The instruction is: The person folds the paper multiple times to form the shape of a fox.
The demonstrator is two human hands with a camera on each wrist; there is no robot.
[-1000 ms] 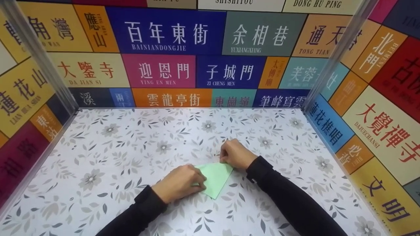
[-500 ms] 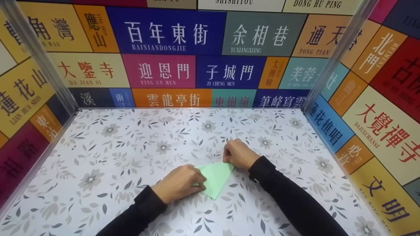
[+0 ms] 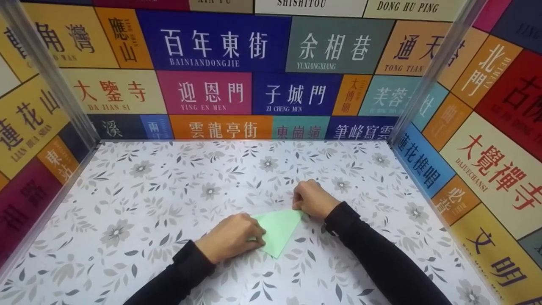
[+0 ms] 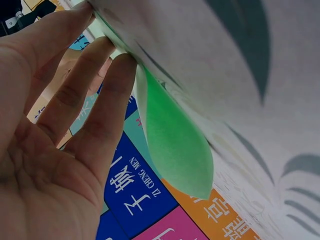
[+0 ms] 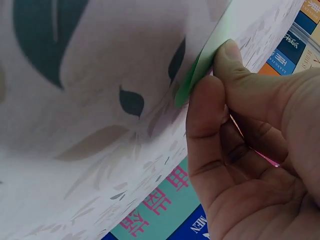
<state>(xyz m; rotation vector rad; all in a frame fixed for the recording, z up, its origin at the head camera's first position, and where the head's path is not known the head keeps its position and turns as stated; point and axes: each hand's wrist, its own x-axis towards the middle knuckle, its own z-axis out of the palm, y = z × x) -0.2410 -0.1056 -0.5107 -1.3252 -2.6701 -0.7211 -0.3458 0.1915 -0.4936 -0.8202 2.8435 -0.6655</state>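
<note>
A light green sheet of paper (image 3: 279,232), folded to a pointed shape, lies on the table between my hands. My left hand (image 3: 233,237) presses its left side with its fingertips. In the left wrist view, those fingers are fairly straight, and a curled flap of the green paper (image 4: 177,145) bulges out past them. My right hand (image 3: 315,198) pinches the upper right corner between thumb and index finger. The right wrist view shows the paper's tip (image 5: 200,67) there, its remaining fingers curled in behind.
The table (image 3: 169,178) has a white cover printed with grey flowers and leaves. Upright panels with colourful Chinese place-name signs (image 3: 211,40) enclose it at the back, left and right, with clear strips (image 3: 423,80) at the corners.
My right hand has slid slightly to the right along the paper's upper edge, toward its corner. My left hand and the paper have stayed nearly still.
</note>
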